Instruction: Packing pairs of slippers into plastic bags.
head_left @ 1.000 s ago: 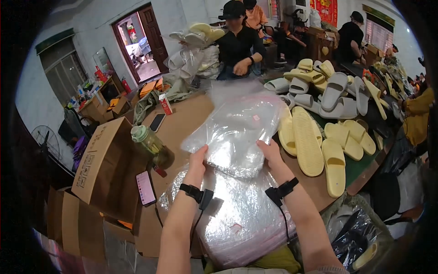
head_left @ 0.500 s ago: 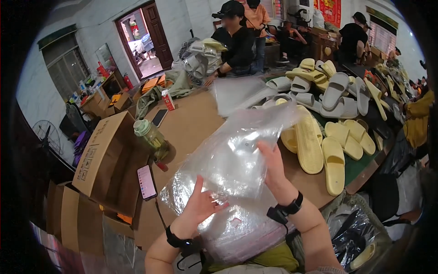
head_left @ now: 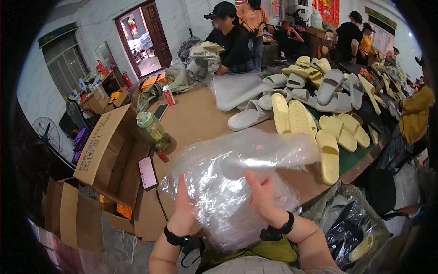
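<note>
A loose pile of clear plastic bags (head_left: 228,219) lies in front of me at the table's near edge. Over it spreads a wrinkled clear plastic bag (head_left: 237,148), its far part reaching toward the yellow slippers. My left hand (head_left: 185,210) is at the left side of the bags, its thumb pointing up and its fingers stretched out, partly hidden by plastic. My right hand (head_left: 264,196) is at the near edge of the upper bag, thumb on top; its other fingers are partly out of sight and seem to pinch the plastic. Dark bands circle both wrists.
Yellow slippers (head_left: 329,157) and grey slippers (head_left: 335,101) heap up at the right. An open cardboard box (head_left: 107,150), a phone (head_left: 147,173) and a green-lidded bottle (head_left: 153,130) stand or lie left. Flat clear bags (head_left: 235,91) lie farther back, near a person in black (head_left: 237,50).
The lifted bag has come down and spread flatter, uncovering a grey slipper behind it. My right hand has moved down and left; my left hand has shifted slightly left.
</note>
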`<move>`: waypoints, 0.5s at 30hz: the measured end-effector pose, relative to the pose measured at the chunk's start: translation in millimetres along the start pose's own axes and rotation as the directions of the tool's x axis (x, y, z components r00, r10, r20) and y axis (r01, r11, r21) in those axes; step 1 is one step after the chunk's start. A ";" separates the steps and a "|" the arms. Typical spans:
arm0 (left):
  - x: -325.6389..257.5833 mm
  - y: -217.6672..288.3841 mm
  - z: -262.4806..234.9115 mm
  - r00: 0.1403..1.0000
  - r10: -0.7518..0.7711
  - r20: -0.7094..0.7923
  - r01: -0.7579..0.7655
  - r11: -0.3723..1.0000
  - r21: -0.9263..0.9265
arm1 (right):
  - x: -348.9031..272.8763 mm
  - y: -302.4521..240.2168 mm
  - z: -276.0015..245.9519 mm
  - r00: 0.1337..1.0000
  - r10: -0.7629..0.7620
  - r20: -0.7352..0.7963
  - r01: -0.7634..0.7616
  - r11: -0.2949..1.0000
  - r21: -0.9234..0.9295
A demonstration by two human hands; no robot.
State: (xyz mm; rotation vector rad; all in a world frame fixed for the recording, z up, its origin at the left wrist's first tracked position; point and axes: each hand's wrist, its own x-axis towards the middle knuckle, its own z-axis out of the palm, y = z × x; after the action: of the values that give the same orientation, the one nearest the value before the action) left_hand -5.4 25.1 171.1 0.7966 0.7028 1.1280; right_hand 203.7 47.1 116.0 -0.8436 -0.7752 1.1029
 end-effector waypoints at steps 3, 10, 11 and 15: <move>17.8 0.8 -33.2 0.989 -0.124 -0.074 0.115 0.986 -0.120 | -20.6 4.7 -4.2 0.994 -0.026 0.109 0.031 0.999 -0.045; 30.0 17.2 -23.8 0.972 0.211 0.101 -0.234 0.877 0.419 | -49.6 23.8 -46.6 0.885 -0.229 0.405 0.225 0.973 0.059; 34.2 21.1 -19.0 0.973 0.208 0.102 -0.231 0.877 0.420 | -52.1 29.6 -50.3 0.867 -0.329 0.373 0.335 0.941 0.050; 55.2 42.0 23.9 0.816 0.495 0.298 -0.559 0.548 0.622 | -54.8 36.9 -74.8 0.853 0.339 0.396 -0.378 0.925 0.024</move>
State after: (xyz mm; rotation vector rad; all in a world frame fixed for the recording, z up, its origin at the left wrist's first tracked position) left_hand 8.7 82.7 214.4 1.7994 0.8459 1.3662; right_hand 237.6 -11.0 42.4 -0.7074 -0.8981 1.6664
